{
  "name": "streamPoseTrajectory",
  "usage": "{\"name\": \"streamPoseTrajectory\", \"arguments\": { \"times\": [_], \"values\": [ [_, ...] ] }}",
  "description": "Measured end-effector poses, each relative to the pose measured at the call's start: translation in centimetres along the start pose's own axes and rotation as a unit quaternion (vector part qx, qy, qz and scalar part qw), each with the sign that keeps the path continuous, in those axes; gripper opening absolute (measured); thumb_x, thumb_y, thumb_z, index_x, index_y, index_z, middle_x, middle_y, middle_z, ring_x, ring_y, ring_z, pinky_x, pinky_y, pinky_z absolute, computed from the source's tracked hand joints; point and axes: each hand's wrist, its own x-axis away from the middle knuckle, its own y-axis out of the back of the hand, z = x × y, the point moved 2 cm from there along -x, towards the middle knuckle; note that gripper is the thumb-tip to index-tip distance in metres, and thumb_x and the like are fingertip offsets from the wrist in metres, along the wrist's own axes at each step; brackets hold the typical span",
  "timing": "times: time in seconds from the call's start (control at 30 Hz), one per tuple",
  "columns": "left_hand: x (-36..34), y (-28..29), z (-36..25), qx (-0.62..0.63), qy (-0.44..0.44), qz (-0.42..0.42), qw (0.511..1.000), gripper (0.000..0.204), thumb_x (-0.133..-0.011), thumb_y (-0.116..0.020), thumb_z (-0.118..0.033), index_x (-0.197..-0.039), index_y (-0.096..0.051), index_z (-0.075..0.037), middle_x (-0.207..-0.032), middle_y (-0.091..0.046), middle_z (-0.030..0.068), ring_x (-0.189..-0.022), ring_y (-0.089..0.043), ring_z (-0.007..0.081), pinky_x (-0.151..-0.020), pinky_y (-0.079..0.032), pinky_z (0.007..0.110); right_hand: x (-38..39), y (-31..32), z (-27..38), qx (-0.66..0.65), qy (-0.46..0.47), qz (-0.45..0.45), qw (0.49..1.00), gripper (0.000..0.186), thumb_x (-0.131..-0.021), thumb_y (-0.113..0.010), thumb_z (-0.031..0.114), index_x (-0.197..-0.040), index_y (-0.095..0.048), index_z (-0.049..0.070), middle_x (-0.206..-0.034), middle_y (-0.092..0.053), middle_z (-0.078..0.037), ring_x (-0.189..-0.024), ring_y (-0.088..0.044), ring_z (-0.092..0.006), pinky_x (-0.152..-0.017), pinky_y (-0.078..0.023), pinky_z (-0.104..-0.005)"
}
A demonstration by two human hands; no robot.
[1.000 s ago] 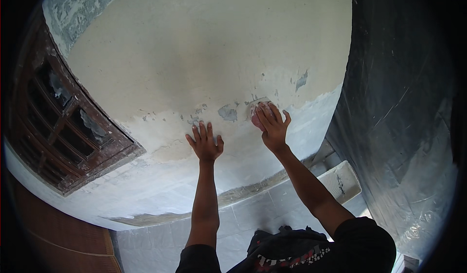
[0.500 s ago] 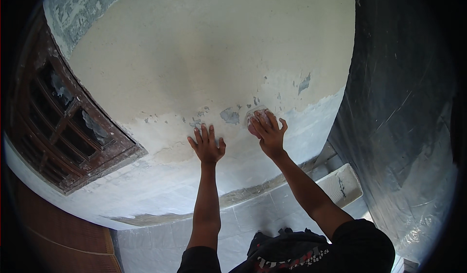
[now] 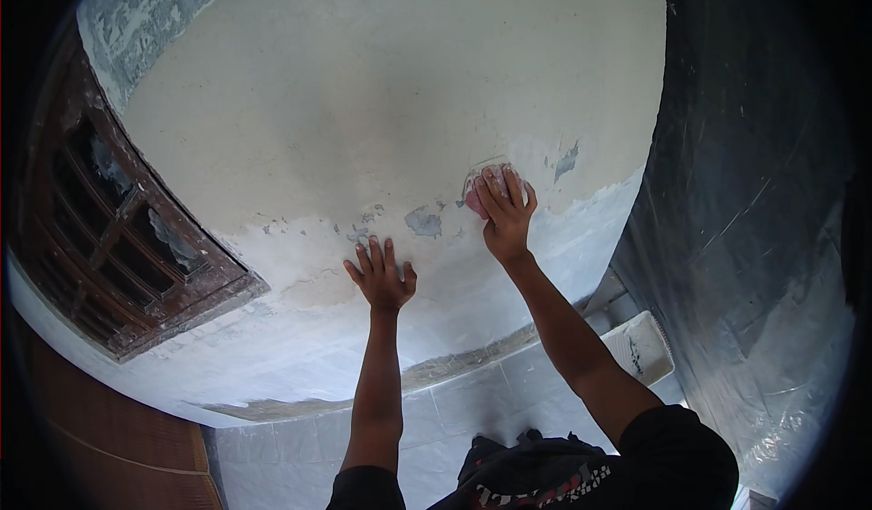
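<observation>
In front of me stands a cream-coloured wall [image 3: 363, 119] with peeled patches and a whiter lower band. My left hand [image 3: 380, 278] lies flat on it with fingers spread, just below a grey peeled patch [image 3: 423, 221]. It holds nothing. Higher and to the right, my right hand [image 3: 507, 215] presses a pinkish-red pad [image 3: 474, 199], dusted white, against the wall. Its fingers cover much of the pad, so whether it is a sponge or folded sandpaper cannot be told. Another grey patch [image 3: 567, 160] shows right of that hand.
A brown wooden window frame [image 3: 145, 315] is set in the wall at left. Dark plastic sheeting [image 3: 727, 192] hangs at right. A white tray [image 3: 656, 346] rests near the wall's foot, on a grey covered floor [image 3: 363, 437]. A brown slatted panel [image 3: 118, 437] is at lower left.
My right hand has slid the pad up the wall and slightly to the right. My left hand remains spread on nearly the same spot.
</observation>
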Motion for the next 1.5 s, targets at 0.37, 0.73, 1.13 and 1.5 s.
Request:
{"name": "streamPoseTrajectory", "arguments": {
  "times": [0.37,0.73,1.13,1.5],
  "values": [
    [0.3,-0.3,0.0,-0.013,0.005,0.009,1.000,0.060,-0.093,-0.047,-0.043,-0.144,-0.050,-0.011,-0.158,-0.036,0.0162,-0.151,-0.018,0.0379,-0.119,-0.001,0.064,-7.7,3.8,2.9,0.027,0.003,-0.041,0.999,0.067,-0.070,-0.062,-0.009,-0.132,-0.063,0.018,-0.141,-0.059,0.002,-0.138,-0.046,-0.0234,-0.110,-0.015,-0.0514],
    [0.3,-0.3,0.2,-0.019,0.006,0.005,1.000,0.060,-0.093,-0.046,-0.042,-0.145,-0.049,-0.013,-0.158,-0.036,0.0153,-0.152,-0.017,0.0380,-0.119,-0.002,0.064,4.5,4.0,2.9,0.029,-0.001,0.118,0.993,0.070,-0.069,-0.063,-0.008,-0.134,-0.060,0.020,-0.139,-0.059,0.002,-0.138,-0.047,-0.0234,-0.109,-0.016,-0.0531],
    [0.1,-0.2,-0.2,-0.015,0.010,0.022,1.000,0.061,-0.092,-0.049,-0.043,-0.145,-0.049,-0.013,-0.158,-0.036,0.0151,-0.151,-0.018,0.0375,-0.119,-0.002,0.064,6.0,2.0,3.4,0.047,0.003,0.156,0.987,0.064,-0.077,-0.063,-0.002,-0.135,-0.059,0.026,-0.146,-0.053,0.006,-0.140,-0.042,-0.0242,-0.111,-0.014,-0.0555],
    [0.2,-0.4,0.1,-0.017,0.011,0.018,1.000,0.061,-0.093,-0.047,-0.044,-0.145,-0.049,-0.013,-0.158,-0.034,0.0148,-0.151,-0.017,0.0376,-0.119,-0.002,0.064,-6.6,4.3,2.2,0.052,-0.002,-0.020,0.998,0.073,-0.068,-0.060,-0.010,-0.135,-0.060,0.019,-0.143,-0.056,0.002,-0.137,-0.045,-0.0267,-0.110,-0.016,-0.0536]
  ]
}}
